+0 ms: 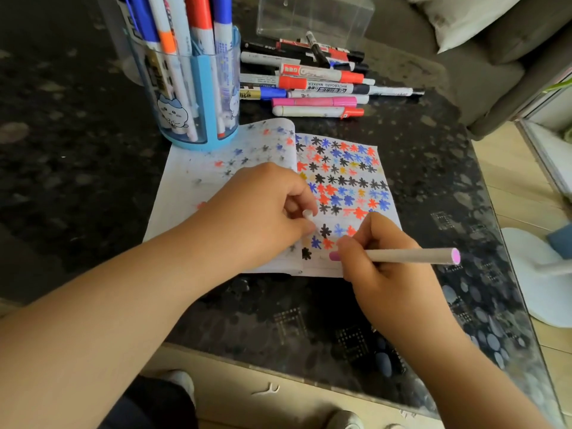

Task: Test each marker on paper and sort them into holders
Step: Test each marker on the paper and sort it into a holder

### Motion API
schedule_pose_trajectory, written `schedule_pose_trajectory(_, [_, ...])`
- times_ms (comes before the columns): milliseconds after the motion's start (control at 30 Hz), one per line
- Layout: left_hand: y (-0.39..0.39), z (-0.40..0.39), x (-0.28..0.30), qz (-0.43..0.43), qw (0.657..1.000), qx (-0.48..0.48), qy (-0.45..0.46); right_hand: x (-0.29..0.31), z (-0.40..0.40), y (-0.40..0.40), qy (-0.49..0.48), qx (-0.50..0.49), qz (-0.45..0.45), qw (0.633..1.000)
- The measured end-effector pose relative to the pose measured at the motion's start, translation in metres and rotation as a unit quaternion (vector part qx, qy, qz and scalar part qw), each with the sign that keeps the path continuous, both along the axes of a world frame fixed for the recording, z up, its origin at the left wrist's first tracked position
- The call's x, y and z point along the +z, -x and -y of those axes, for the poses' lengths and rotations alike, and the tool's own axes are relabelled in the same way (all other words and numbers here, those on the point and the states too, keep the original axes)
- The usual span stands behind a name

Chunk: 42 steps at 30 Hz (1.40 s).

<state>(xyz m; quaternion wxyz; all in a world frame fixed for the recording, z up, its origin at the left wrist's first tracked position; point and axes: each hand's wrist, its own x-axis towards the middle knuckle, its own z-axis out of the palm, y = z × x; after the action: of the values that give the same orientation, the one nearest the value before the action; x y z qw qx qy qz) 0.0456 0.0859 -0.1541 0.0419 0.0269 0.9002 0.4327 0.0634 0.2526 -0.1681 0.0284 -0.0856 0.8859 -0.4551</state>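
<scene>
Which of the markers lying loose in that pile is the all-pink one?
The pink marker, second from the pile's near edge, just behind the white marker with a red cap. Its barrel and cap are both pink; the others are white or black.

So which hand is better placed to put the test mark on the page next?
Right. The right hand already grips the pink marker with its tip near the notebook; the left hand rests on the page, pinching a small white piece, likely the cap.

One marker [328, 87] in the loose pile on the tabletop [77, 125], white barrel with a red cap, reads "WHITEBOARD MARKER", printed upside down from this view. Print on the neighbouring markers and on those in the blue holder [198, 97] is too small or blurred to read.
</scene>
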Motion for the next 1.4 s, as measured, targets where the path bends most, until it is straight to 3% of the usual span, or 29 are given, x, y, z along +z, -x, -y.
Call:
schedule_pose_trajectory(167, [0.000, -0.001, 0.000, 0.002, 1.000, 0.004, 0.009, -0.002, 0.003, 0.000, -0.022, 0.008, -0.001, 1.000])
schedule_pose_trajectory(333, [0.001, 0.000, 0.002, 0.015, 1.000, 0.017, -0.019, 0.002, 0.000, -0.003, 0.067, -0.012, 0.013, 0.998])
schedule_pose_trajectory(433, [0.001, 0.003, 0.007, 0.061, 0.983, 0.057, -0.162, 0.012, -0.001, -0.002, 0.167, -0.046, 0.015, 0.985])
schedule_pose_trajectory(533, [0.000, 0.003, 0.016, 0.136, 0.918, 0.093, -0.361, 0.028, -0.006, 0.000, 0.235, -0.044, -0.003, 0.971])
schedule_pose_trajectory(667, [-0.001, -0.003, 0.022, 0.170, 0.852, 0.109, -0.483, 0.037, -0.011, 0.004, 0.296, -0.047, -0.012, 0.954])
schedule_pose_trajectory(1067, [-0.007, -0.015, 0.029, 0.189, 0.824, 0.096, -0.525, 0.049, -0.013, 0.002, 0.346, -0.048, -0.004, 0.937])
schedule_pose_trajectory(1400, [-0.013, -0.018, 0.030, 0.181, 0.851, 0.065, -0.489, 0.049, -0.014, -0.001, 0.339, -0.012, 0.011, 0.941])
